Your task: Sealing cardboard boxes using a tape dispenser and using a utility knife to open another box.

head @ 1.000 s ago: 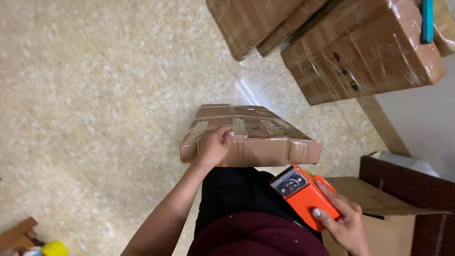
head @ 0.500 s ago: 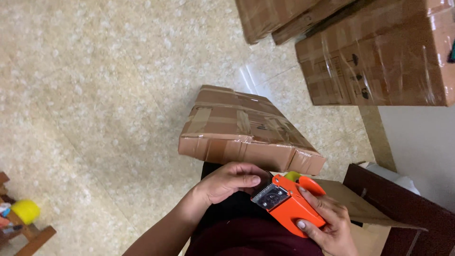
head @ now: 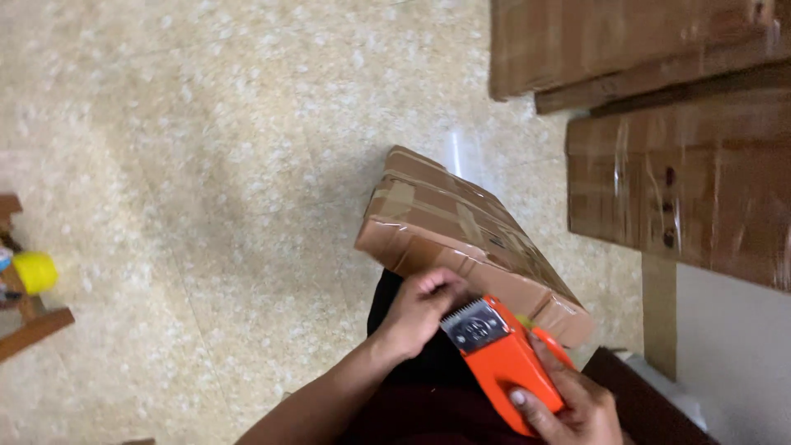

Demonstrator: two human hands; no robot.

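An orange tape dispenser (head: 511, 363) with a serrated metal blade at its front sits in my right hand (head: 573, 404), which grips it from below and behind. My left hand (head: 422, 309) is curled at the dispenser's blade end, its fingers pinching there; what they pinch is too small to tell. Just beyond both hands a taped brown cardboard box (head: 457, 231) lies on the speckled floor, its near edge close to my left knuckles.
Large taped cardboard boxes (head: 684, 177) are stacked at the upper right. A dark brown edge (head: 634, 395) shows at the lower right. At the far left stands a wooden piece (head: 29, 325) with a yellow object (head: 35, 272).
My left hand came off the box top and moved to the dispenser's blade end. My right hand raised the dispenser closer to the box. The view has swung left.
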